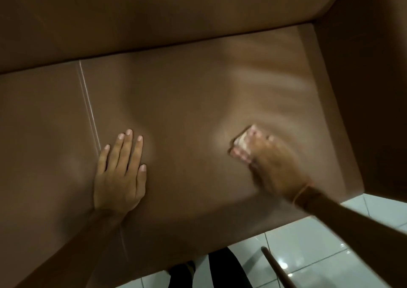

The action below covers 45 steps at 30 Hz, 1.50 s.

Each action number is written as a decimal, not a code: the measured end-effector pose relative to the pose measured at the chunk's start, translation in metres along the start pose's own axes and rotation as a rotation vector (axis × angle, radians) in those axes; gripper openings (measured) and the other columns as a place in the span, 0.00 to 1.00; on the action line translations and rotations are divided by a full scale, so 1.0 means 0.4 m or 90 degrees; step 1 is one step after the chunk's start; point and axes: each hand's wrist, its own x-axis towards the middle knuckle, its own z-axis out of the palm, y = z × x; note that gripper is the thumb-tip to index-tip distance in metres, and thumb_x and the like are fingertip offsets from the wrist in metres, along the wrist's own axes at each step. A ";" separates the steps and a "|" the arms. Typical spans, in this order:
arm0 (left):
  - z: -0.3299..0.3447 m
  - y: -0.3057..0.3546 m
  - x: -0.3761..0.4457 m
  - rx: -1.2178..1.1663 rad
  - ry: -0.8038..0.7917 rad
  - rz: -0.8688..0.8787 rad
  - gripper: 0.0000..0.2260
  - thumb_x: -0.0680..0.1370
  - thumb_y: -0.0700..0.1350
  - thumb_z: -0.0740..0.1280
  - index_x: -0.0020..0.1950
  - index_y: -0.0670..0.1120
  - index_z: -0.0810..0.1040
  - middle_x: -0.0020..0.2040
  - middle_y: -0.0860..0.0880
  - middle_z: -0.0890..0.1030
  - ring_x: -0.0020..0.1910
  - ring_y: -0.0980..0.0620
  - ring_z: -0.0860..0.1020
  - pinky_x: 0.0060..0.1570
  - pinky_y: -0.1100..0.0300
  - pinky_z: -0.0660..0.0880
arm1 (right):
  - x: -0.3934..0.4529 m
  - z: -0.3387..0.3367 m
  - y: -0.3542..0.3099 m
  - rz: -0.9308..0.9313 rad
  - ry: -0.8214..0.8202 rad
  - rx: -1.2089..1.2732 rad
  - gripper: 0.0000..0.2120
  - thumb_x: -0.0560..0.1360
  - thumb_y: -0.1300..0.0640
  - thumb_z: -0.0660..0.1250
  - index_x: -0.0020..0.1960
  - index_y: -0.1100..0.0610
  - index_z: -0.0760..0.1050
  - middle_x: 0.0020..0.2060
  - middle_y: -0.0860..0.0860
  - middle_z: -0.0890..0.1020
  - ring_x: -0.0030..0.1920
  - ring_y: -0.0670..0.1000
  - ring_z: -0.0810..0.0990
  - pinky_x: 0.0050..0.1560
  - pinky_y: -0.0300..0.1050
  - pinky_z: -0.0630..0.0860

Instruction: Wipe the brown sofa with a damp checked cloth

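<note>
Wiping is under way on the brown sofa point(176, 115) seat. The blurred right hand point(266, 162) bunches the checked cloth point(243, 143) near the seat's right edge, beside the armrest point(363, 89). The left hand point(121, 173) lies flat, fingers spread, bracing by the cushion seam point(88, 104). Next, probably a stroke across unwiped leather. No writing is visible.

Words on the sofa point(198, 111): I see none, just plain brown.
Words on the cloth point(243, 143): I can't tell, it is too blurry.
Words on the floor tiles point(308, 250): I see none.
Numbers or signs anywhere: I find none to read.
</note>
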 end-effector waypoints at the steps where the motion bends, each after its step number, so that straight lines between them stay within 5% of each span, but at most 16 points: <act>1: 0.000 0.000 -0.002 -0.007 0.003 0.001 0.28 0.86 0.51 0.48 0.86 0.42 0.58 0.85 0.40 0.60 0.83 0.40 0.62 0.80 0.40 0.61 | 0.062 -0.030 0.033 0.069 0.009 0.013 0.31 0.85 0.52 0.51 0.86 0.52 0.47 0.86 0.57 0.50 0.86 0.56 0.48 0.86 0.64 0.53; 4: 0.005 0.000 -0.002 -0.005 0.026 0.018 0.28 0.86 0.51 0.47 0.86 0.43 0.57 0.85 0.41 0.60 0.84 0.41 0.61 0.81 0.41 0.60 | 0.283 -0.082 -0.023 0.181 0.164 0.087 0.28 0.86 0.58 0.52 0.85 0.56 0.55 0.85 0.59 0.56 0.86 0.58 0.52 0.86 0.62 0.55; 6: 0.009 -0.002 -0.003 -0.004 0.040 0.023 0.28 0.87 0.51 0.48 0.86 0.43 0.57 0.86 0.42 0.59 0.84 0.43 0.60 0.81 0.42 0.60 | 0.355 -0.061 -0.151 0.113 0.213 0.052 0.29 0.84 0.60 0.54 0.85 0.53 0.58 0.85 0.58 0.60 0.85 0.59 0.54 0.85 0.61 0.57; 9: 0.014 -0.003 -0.003 -0.022 0.046 0.025 0.27 0.87 0.52 0.48 0.86 0.45 0.56 0.86 0.43 0.57 0.85 0.44 0.59 0.82 0.43 0.58 | 0.247 0.008 -0.269 -0.102 0.123 0.053 0.30 0.83 0.57 0.57 0.84 0.59 0.58 0.84 0.60 0.59 0.86 0.58 0.54 0.86 0.57 0.56; 11: 0.012 -0.005 -0.004 -0.042 0.030 0.024 0.27 0.87 0.52 0.47 0.86 0.45 0.57 0.86 0.43 0.58 0.85 0.44 0.59 0.83 0.43 0.57 | 0.129 0.010 -0.226 -0.135 0.060 0.082 0.31 0.83 0.61 0.61 0.84 0.60 0.57 0.84 0.59 0.58 0.86 0.57 0.54 0.87 0.57 0.55; 14: -0.007 0.000 0.003 -0.042 0.018 0.023 0.27 0.87 0.51 0.50 0.85 0.43 0.60 0.85 0.41 0.61 0.84 0.43 0.62 0.82 0.43 0.61 | 0.087 -0.008 -0.151 0.123 0.096 0.202 0.41 0.73 0.77 0.63 0.84 0.62 0.56 0.85 0.61 0.55 0.86 0.60 0.52 0.85 0.65 0.52; 16: -0.036 0.005 -0.005 -0.106 0.023 0.006 0.27 0.86 0.51 0.52 0.84 0.41 0.64 0.83 0.41 0.65 0.83 0.43 0.64 0.82 0.43 0.63 | 0.117 -0.014 -0.217 0.266 0.149 0.239 0.42 0.69 0.79 0.61 0.82 0.67 0.58 0.84 0.65 0.55 0.85 0.64 0.52 0.86 0.65 0.51; 19: -0.095 0.004 -0.062 -0.446 0.050 -0.161 0.26 0.86 0.48 0.54 0.83 0.40 0.64 0.83 0.42 0.65 0.84 0.48 0.61 0.83 0.52 0.57 | 0.133 0.009 -0.446 0.206 0.166 0.317 0.36 0.72 0.76 0.57 0.81 0.69 0.58 0.83 0.66 0.57 0.84 0.67 0.55 0.85 0.68 0.54; 22: -0.169 -0.084 -0.221 -0.739 0.118 -0.425 0.25 0.86 0.50 0.55 0.84 0.44 0.63 0.82 0.46 0.67 0.82 0.54 0.64 0.80 0.61 0.60 | 0.112 0.036 -0.744 0.061 0.010 0.566 0.33 0.80 0.79 0.56 0.83 0.62 0.57 0.83 0.51 0.56 0.84 0.55 0.57 0.82 0.67 0.56; 25: -0.253 -0.242 -0.469 -0.914 0.176 -0.635 0.21 0.89 0.50 0.57 0.82 0.48 0.66 0.80 0.48 0.72 0.78 0.55 0.70 0.80 0.58 0.65 | 0.112 0.035 -1.015 -0.016 -0.228 0.814 0.26 0.85 0.71 0.56 0.81 0.57 0.65 0.81 0.49 0.66 0.84 0.63 0.53 0.86 0.67 0.47; 28: -0.340 -0.382 -0.736 -1.017 0.205 -0.773 0.24 0.83 0.56 0.62 0.79 0.51 0.73 0.73 0.48 0.79 0.73 0.51 0.77 0.75 0.51 0.73 | 0.136 -0.009 -1.223 0.056 -0.607 1.070 0.22 0.83 0.65 0.62 0.74 0.52 0.77 0.71 0.48 0.82 0.75 0.56 0.76 0.81 0.54 0.69; 32: -0.434 -0.476 -1.049 -1.131 0.271 -0.858 0.27 0.70 0.54 0.75 0.68 0.48 0.82 0.63 0.43 0.86 0.61 0.43 0.86 0.55 0.55 0.86 | 0.127 -0.044 -1.487 -0.029 -0.831 0.939 0.16 0.83 0.58 0.68 0.71 0.56 0.80 0.67 0.54 0.84 0.64 0.51 0.85 0.68 0.43 0.81; 35: -0.465 -0.471 -1.266 -1.118 0.396 -0.936 0.30 0.67 0.54 0.77 0.68 0.45 0.82 0.61 0.44 0.88 0.58 0.43 0.87 0.55 0.52 0.87 | 0.075 -0.028 -1.687 -0.050 -1.003 0.827 0.17 0.72 0.49 0.80 0.58 0.56 0.88 0.56 0.51 0.90 0.56 0.48 0.88 0.60 0.41 0.85; 39: -0.445 -0.396 -1.567 -1.058 0.523 -1.088 0.11 0.76 0.45 0.76 0.58 0.47 0.87 0.51 0.46 0.90 0.50 0.47 0.89 0.45 0.60 0.86 | -0.068 0.073 -1.941 0.033 -1.084 0.624 0.25 0.82 0.39 0.66 0.57 0.60 0.88 0.54 0.58 0.89 0.53 0.55 0.89 0.57 0.48 0.87; 42: -0.390 -0.335 -1.665 -1.026 0.539 -1.199 0.03 0.80 0.40 0.74 0.52 0.45 0.87 0.43 0.46 0.90 0.43 0.48 0.88 0.41 0.63 0.85 | -0.122 0.147 -2.015 -0.105 -1.021 0.480 0.18 0.80 0.46 0.72 0.61 0.59 0.84 0.55 0.59 0.88 0.50 0.54 0.90 0.51 0.45 0.87; 45: -0.318 -0.261 -1.810 -0.952 0.584 -1.374 0.04 0.79 0.35 0.74 0.45 0.42 0.85 0.36 0.48 0.88 0.36 0.50 0.86 0.36 0.63 0.85 | -0.263 0.296 -2.120 -0.274 -0.765 0.287 0.09 0.75 0.63 0.78 0.55 0.59 0.84 0.53 0.59 0.87 0.49 0.53 0.89 0.48 0.38 0.85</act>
